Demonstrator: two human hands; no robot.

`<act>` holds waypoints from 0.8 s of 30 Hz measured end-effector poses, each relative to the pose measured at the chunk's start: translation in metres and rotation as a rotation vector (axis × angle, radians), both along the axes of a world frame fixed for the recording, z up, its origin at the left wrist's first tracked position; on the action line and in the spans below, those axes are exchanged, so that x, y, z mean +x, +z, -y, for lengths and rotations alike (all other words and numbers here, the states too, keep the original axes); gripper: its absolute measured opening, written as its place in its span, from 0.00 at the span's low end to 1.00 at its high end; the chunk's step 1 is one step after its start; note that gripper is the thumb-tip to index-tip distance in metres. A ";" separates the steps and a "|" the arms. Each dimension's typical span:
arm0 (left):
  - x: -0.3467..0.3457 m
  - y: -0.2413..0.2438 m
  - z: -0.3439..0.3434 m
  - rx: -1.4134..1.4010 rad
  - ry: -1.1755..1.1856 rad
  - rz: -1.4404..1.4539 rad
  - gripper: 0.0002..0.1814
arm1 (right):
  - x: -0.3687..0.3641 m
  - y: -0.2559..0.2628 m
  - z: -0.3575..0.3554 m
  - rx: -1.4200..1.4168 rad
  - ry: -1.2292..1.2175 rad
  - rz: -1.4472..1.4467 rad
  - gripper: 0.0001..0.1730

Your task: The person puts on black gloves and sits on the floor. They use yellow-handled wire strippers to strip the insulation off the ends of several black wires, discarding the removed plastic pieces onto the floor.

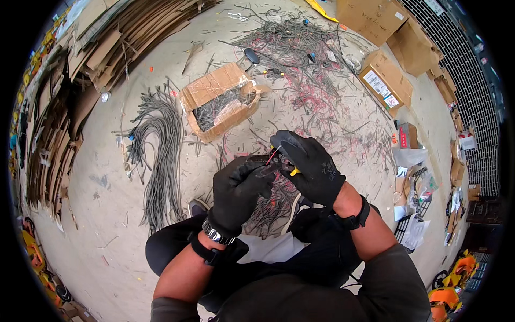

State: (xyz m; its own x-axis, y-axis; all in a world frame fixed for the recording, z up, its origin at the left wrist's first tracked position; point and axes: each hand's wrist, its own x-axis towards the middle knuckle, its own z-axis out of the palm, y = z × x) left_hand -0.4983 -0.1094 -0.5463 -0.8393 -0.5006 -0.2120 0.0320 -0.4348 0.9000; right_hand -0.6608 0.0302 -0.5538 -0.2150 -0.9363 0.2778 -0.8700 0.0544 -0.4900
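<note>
My left hand (pixel 237 189), in a black glove, grips a dark hand tool (pixel 266 168). Two long dark arms of the tool, like plier handles, show at the fingers. My right hand (pixel 312 169), also gloved, is curled close beside it around a small piece with a yellow part (pixel 295 172). A thin red wire (pixel 272 156) with a pale end sticks up between the hands. The fingers hide where the wire and the tool meet. Below the hands, a heap of cut grey cable pieces (pixel 267 215) lies on the floor between my feet.
An open cardboard box (pixel 217 78) holding grey wire scraps stands ahead. To its left lies a long bundle of grey cables (pixel 163 161). Scattered cable offcuts (pixel 293 40) cover the floor beyond. Flattened cardboard (pixel 108 48) is stacked far left; a labelled carton (pixel 386 84) sits right.
</note>
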 end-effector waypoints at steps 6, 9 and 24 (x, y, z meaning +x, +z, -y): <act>0.001 0.000 0.001 0.006 0.000 -0.029 0.16 | 0.000 0.007 0.000 -0.017 -0.013 -0.132 0.41; 0.002 -0.005 0.000 0.041 0.005 -0.074 0.14 | 0.003 0.011 -0.001 -0.002 -0.050 -0.185 0.39; -0.001 -0.001 -0.001 -0.010 -0.019 0.067 0.10 | 0.006 0.000 -0.004 0.116 -0.012 0.292 0.26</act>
